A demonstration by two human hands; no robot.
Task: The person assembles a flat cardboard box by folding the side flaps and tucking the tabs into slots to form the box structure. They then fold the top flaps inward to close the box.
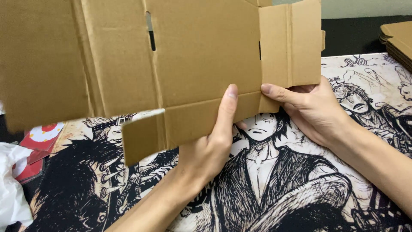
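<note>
I grip the cardboard (171,64) in both hands, left hand (210,146) thumb on the crease, right hand (309,107) pinching the flap; fold squarely.

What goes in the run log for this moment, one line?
left hand: grips lower flap of flat cardboard box blank | right hand: pinches side flap | blank held above illustrated desk mat | stacked blanks far right
</note>
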